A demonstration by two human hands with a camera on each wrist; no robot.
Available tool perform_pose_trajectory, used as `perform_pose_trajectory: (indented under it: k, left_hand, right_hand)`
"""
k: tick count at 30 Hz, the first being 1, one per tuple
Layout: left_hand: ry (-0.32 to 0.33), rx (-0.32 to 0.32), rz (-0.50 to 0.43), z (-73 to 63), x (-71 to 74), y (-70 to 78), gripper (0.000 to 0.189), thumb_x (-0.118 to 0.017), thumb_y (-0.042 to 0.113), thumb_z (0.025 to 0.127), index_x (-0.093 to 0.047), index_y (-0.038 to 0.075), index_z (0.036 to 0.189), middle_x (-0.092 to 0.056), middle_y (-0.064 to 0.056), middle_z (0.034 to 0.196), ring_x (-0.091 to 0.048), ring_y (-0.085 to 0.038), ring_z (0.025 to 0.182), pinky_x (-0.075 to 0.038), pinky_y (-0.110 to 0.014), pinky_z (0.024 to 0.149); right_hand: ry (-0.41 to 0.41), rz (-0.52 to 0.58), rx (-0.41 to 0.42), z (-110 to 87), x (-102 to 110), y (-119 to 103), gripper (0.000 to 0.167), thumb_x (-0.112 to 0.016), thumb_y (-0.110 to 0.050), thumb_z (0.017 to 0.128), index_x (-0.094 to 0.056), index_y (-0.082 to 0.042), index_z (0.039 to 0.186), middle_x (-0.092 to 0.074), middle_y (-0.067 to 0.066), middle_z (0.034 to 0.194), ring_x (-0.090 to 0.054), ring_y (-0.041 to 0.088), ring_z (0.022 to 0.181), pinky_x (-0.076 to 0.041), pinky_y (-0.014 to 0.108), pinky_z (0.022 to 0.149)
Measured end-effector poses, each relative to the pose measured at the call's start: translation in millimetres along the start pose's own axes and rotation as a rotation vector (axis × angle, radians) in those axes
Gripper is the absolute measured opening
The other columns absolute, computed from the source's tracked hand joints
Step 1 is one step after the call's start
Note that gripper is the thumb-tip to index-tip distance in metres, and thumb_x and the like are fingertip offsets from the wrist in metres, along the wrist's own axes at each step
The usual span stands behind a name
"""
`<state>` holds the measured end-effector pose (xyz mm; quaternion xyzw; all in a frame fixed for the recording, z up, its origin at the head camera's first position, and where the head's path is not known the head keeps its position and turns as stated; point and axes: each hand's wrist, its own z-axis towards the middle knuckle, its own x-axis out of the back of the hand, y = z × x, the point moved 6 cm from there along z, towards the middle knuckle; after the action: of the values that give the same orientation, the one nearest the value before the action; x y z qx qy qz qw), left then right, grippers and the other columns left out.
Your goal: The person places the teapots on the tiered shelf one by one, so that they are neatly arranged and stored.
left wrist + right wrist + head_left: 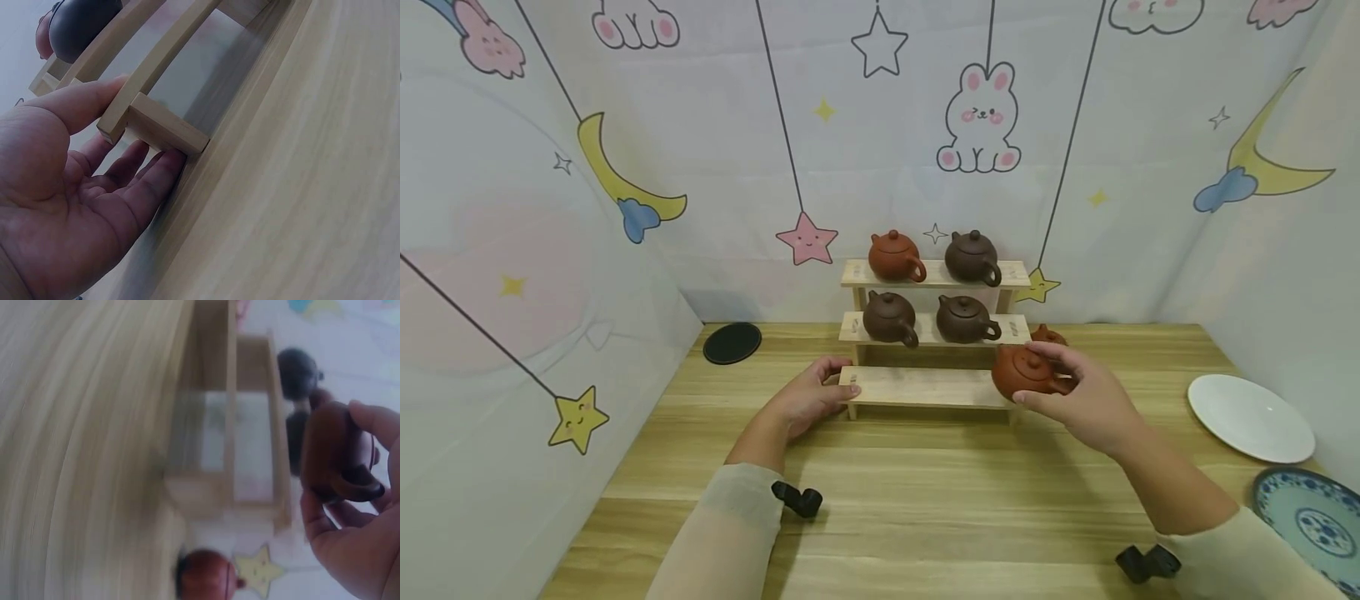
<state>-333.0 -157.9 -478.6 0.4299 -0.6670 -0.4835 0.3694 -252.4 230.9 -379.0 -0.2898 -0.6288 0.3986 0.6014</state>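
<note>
A three-tier wooden stand stands on the table. My left hand grips the left end of its lowest shelf; in the left wrist view the thumb lies on the shelf and the fingers sit by its leg. With my right hand I hold a reddish-brown teapot by its body, near the right end of the lowest shelf. On the top tier are a reddish teapot and a dark brown teapot. Two dark teapots, one left and one right, occupy the middle tier.
Another reddish teapot stands behind the right hand, partly hidden. To the right lie a white plate and a blue-patterned plate. A black round coaster lies at the back left, near the printed cloth backdrop.
</note>
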Motion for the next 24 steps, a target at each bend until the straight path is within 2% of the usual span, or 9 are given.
perform_pose_trajectory:
  k: [4,6,9,13,20,24]
  left_hand:
    - [0.007,0.000,0.002,0.3,0.6,0.7,0.067,-0.073,0.013,0.102,-0.038,0.011,0.160,-0.023,-0.010,0.177,-0.035,-0.034,0.161,-0.043,-0.056,0.123]
    - [0.004,-0.002,0.002,0.6,0.4,0.7,0.067,-0.073,0.013,0.103,-0.038,0.010,0.160,-0.024,-0.012,0.176,-0.038,-0.035,0.159,-0.044,-0.054,0.122]
    - [0.003,0.001,0.000,0.9,0.3,-0.1,0.068,-0.073,0.013,0.102,-0.038,0.010,0.160,-0.021,-0.012,0.177,-0.037,-0.035,0.159,-0.045,-0.053,0.122]
    - [0.004,0.006,-0.005,1.3,0.8,-1.6,0.068,-0.074,0.012,0.102,-0.039,0.011,0.160,-0.018,-0.010,0.179,-0.033,-0.033,0.162,-0.044,-0.054,0.123]
    - [0.007,0.007,-0.009,2.2,0.5,-0.7,0.067,-0.074,0.011,0.102,-0.039,0.011,0.159,-0.032,-0.011,0.171,-0.051,-0.031,0.146,-0.052,-0.043,0.113]
    - [0.007,0.008,-0.005,1.3,0.0,0.0,0.068,-0.074,0.012,0.102,-0.038,0.011,0.160,-0.031,-0.010,0.172,-0.050,-0.030,0.147,-0.053,-0.042,0.113]
  right_hand:
    - [-0.052,0.019,0.047,7.6,-32.1,-15.6,0.077,-0.090,-0.037,0.089,-0.055,-0.020,0.155,-0.063,0.015,0.147,-0.070,0.032,0.125,-0.060,0.025,0.087]
    - [-0.099,0.065,0.050,13.1,-49.8,-18.8,0.077,-0.091,-0.035,0.088,-0.055,-0.020,0.155,-0.063,0.014,0.147,-0.071,0.031,0.123,-0.062,0.028,0.087]
    - [-0.132,0.075,0.045,22.3,-73.4,-22.1,0.076,-0.092,-0.038,0.086,-0.057,-0.024,0.153,-0.065,0.011,0.145,-0.071,0.027,0.120,-0.061,0.030,0.088]
    - [-0.134,0.049,0.047,34.0,-98.8,-29.8,0.076,-0.093,-0.040,0.085,-0.059,-0.029,0.151,-0.067,0.005,0.143,-0.071,0.024,0.121,-0.061,0.036,0.090]
    - [-0.121,0.040,0.052,49.2,-128.8,-41.0,0.077,-0.092,-0.039,0.086,-0.057,-0.028,0.154,-0.067,0.000,0.144,-0.068,0.023,0.127,-0.058,0.046,0.102]
    - [-0.117,0.042,0.067,56.0,-141.3,-44.7,0.076,-0.091,-0.039,0.087,-0.057,-0.026,0.155,-0.068,0.000,0.143,-0.068,0.023,0.127,-0.058,0.046,0.103]
